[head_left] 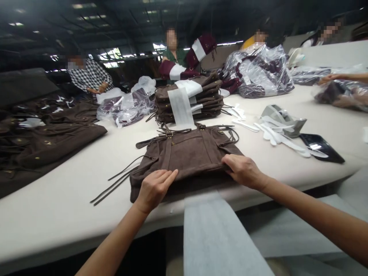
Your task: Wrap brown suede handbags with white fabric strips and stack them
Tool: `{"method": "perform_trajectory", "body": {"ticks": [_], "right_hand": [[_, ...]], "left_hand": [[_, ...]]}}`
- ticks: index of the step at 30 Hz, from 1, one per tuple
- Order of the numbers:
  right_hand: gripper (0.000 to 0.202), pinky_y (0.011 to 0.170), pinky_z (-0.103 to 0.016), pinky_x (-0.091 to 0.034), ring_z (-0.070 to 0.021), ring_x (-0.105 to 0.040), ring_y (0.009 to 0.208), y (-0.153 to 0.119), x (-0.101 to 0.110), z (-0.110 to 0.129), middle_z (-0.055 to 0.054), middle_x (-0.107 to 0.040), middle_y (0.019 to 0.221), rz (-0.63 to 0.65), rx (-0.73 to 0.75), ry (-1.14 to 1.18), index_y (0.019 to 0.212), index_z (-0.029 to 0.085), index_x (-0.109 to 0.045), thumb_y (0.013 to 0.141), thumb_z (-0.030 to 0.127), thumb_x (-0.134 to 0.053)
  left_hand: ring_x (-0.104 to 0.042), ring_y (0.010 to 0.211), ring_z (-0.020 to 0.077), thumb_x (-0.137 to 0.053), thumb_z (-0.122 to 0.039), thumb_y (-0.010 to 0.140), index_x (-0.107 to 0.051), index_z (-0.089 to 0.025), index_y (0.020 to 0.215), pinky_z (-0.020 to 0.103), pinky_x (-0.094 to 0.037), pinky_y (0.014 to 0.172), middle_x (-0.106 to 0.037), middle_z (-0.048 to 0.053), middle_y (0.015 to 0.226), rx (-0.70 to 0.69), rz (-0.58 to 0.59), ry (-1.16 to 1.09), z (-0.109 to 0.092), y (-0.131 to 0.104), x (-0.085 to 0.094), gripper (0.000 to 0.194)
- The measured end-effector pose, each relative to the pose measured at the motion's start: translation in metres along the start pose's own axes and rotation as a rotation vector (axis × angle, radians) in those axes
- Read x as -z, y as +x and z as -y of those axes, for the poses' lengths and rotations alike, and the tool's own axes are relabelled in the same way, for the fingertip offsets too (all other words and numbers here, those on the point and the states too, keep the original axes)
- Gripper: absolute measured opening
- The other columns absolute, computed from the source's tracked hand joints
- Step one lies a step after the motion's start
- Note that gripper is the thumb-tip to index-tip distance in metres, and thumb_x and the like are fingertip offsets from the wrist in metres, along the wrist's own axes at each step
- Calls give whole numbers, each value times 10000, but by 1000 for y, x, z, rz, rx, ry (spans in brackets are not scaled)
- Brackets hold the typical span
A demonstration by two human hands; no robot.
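A brown handbag (186,153) with straps, buckles and long thin cords lies flat at the table's front edge. My left hand (156,188) grips its near edge at the left, fingers closed over the material. At the right end of that same edge, my right hand (243,168) pinches the bag. Both hands seem to lift the near edge a little, with dark shadow beneath. A strip of white foam sheet (218,234) hangs over the table edge from under the bag. Another white strip (181,109) lies against the stacked bags behind.
Wrapped brown bags (201,96) are stacked behind. A tape dispenser (283,120), white paper pieces (273,134) and a black phone (322,147) lie at right. More brown bags (48,149) fill the left. Plastic-wrapped bags (258,73) and several people stand across the table (71,191).
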State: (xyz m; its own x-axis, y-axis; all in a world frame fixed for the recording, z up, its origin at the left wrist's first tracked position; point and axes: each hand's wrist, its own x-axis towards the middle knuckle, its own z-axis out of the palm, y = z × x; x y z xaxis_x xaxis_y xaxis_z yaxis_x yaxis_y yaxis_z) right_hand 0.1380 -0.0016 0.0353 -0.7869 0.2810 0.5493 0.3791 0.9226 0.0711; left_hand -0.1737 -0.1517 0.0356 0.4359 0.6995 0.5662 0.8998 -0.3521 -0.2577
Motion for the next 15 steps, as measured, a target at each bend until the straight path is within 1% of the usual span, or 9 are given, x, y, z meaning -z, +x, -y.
{"method": "perform_trajectory", "body": {"ticks": [2, 3, 5, 6, 8, 10, 11, 13, 15], "right_hand": [[217, 621, -301, -420, -173, -512, 659, -15, -15, 1, -29, -565, 726, -49, 97, -50, 1006, 156, -613, 928, 96, -420], [276, 623, -302, -424, -171, -504, 642, -21, -20, 1, -28, -569, 718, -63, 127, -69, 1085, 147, -621, 936, 78, -400], [377, 649, -299, -447, -167, -524, 659, -30, -24, 1, -32, -600, 748, -74, 147, -82, 1264, 155, -582, 948, 71, -396], [422, 697, -303, -468, -168, -558, 713, -33, -23, 0, -41, -630, 803, -71, 146, -77, 1329, 181, -550, 949, 71, -403], [499, 887, -363, -476, -186, -610, 933, -33, -16, -4, -58, -675, 1018, -53, 129, -54, 1396, 260, -500, 946, 67, -407], [556, 1063, -481, -375, -218, -559, 1169, -32, -8, -11, -53, -628, 1254, 4, 110, -6, 1429, 312, -456, 940, 54, -391], [578, 1099, -518, -331, -223, -530, 1230, -31, -5, -16, -48, -600, 1313, 50, 101, 30, 1446, 319, -428, 938, 48, -375], [607, 1109, -521, -326, -205, -525, 1253, -30, -1, -27, -45, -592, 1334, 156, 83, 118, 1473, 313, -379, 936, 32, -336], [624, 1097, -503, -349, -183, -533, 1250, -31, -4, -37, -41, -600, 1327, 232, 76, 186, 1478, 315, -363, 932, 19, -309]], "left_hand": [[-679, 966, 181, -451, -44, 923, -576, -178, 1283, 317, -529, 889, -720, 62, 1076, -46, -40, 38, -1, -15, -6, 405], [-669, 1020, 190, -449, -37, 919, -547, -179, 1321, 323, -524, 920, -702, 68, 1141, -43, -37, 58, -1, -23, -7, 437], [-651, 1082, 210, -462, -42, 915, -507, -183, 1366, 342, -520, 954, -667, 76, 1224, 3, -2, 105, 3, -35, -4, 475], [-649, 1091, 221, -475, -52, 914, -494, -182, 1380, 351, -523, 956, -658, 81, 1240, 29, 17, 131, 6, -40, -1, 484], [-656, 1079, 229, -494, -54, 907, -473, -172, 1397, 354, -531, 945, -662, 85, 1231, 45, 34, 180, 12, -47, 8, 504], [-656, 1081, 222, -490, -24, 899, -449, -142, 1411, 346, -520, 964, -673, 89, 1211, 2, 23, 194, 17, -52, 19, 528], [-649, 1098, 216, -481, -11, 897, -437, -127, 1417, 342, -506, 989, -671, 92, 1213, -32, 15, 186, 17, -55, 23, 535], [-625, 1143, 212, -471, -8, 900, -433, -104, 1417, 344, -475, 1039, -662, 99, 1227, -83, -1, 151, 11, -60, 26, 527], [-609, 1169, 212, -471, -28, 908, -457, -97, 1400, 340, -469, 1049, -663, 103, 1223, -75, -33, 110, -2, -67, 23, 497]]}}
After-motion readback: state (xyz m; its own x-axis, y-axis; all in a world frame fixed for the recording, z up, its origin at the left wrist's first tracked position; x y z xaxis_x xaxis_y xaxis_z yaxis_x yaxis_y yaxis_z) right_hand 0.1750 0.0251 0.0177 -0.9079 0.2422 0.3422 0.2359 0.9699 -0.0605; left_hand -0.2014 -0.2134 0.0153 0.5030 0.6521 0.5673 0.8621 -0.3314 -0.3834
